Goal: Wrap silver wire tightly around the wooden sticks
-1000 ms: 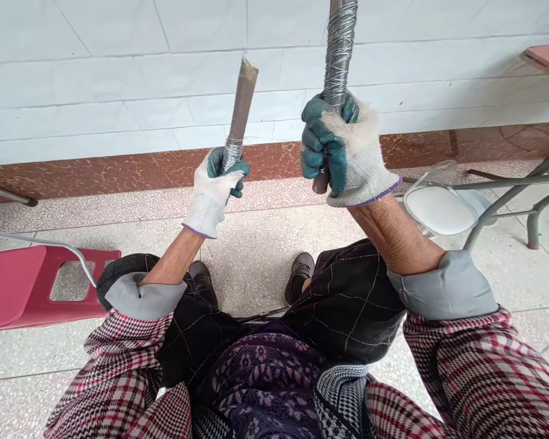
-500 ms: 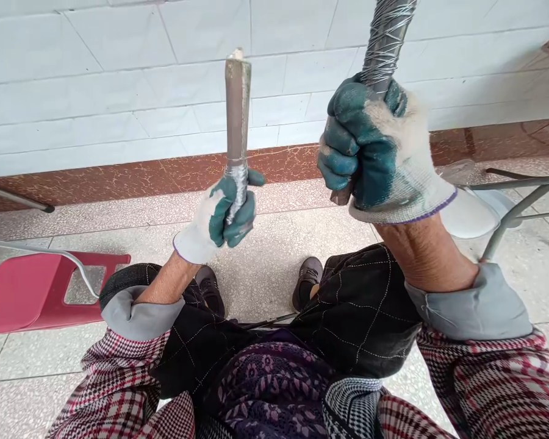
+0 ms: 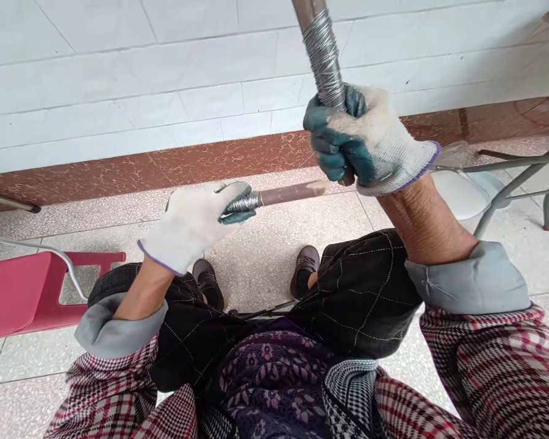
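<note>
My left hand (image 3: 190, 219), in a white glove with green-coated fingers, is closed around a wire-wound stick (image 3: 287, 194). That brown stick lies nearly level and points right, its pale tip a little below my other hand. My right hand (image 3: 354, 137), gloved the same way, is wrapped round a second stick (image 3: 305, 11). Thin silvery wire (image 3: 322, 55) is coiled loosely about its middle, above my fist. This one stands tilted, its upper end beyond the top of the view and its lower end just showing under my fingers. The two sticks are apart.
A white tiled wall (image 3: 201, 67) with a brown skirting (image 3: 132, 174) runs across the front. On the left floor is a red plastic stool (image 3: 16, 292). Grey metal legs (image 3: 512, 189) and a white basin (image 3: 462, 195) are at the right. My knees and shoes are below.
My left hand has turned its stick from upright to nearly level, pointing right. My right hand has moved left and slightly up, and its stick now leans left instead of right.
</note>
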